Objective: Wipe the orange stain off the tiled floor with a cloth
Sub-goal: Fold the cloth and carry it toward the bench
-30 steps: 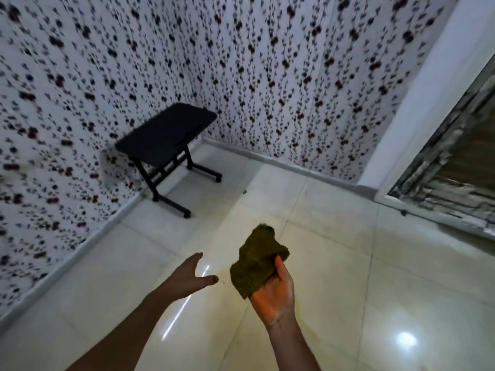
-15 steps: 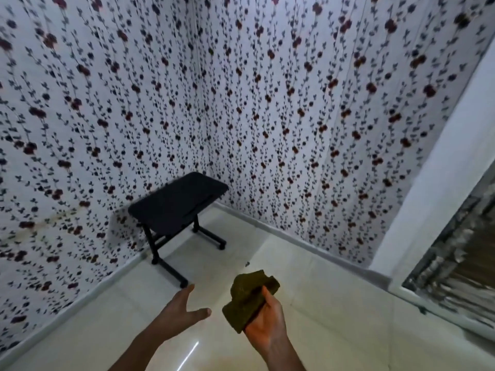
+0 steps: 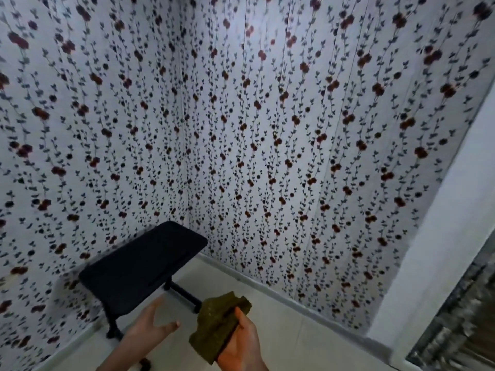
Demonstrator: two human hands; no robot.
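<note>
My right hand (image 3: 242,346) holds a crumpled olive-green cloth (image 3: 215,322) at the bottom centre of the head view, thumb pressed over it. My left hand (image 3: 150,328) hovers just to the left of the cloth, fingers spread and palm empty. Only a narrow strip of the pale tiled floor (image 3: 289,341) shows near the bottom. No orange stain is visible on that strip.
A black padded stool (image 3: 142,263) on a dark metal frame stands in the corner, just beyond my left hand. Floral wallpaper (image 3: 267,129) covers both walls. A white door frame (image 3: 428,263) rises at the right, with a rough grey surface (image 3: 460,330) past it.
The view has tilted upward, so the walls fill most of it and far less floor shows. Both hands have sunk toward the bottom edge; the cloth stays in my right hand.
</note>
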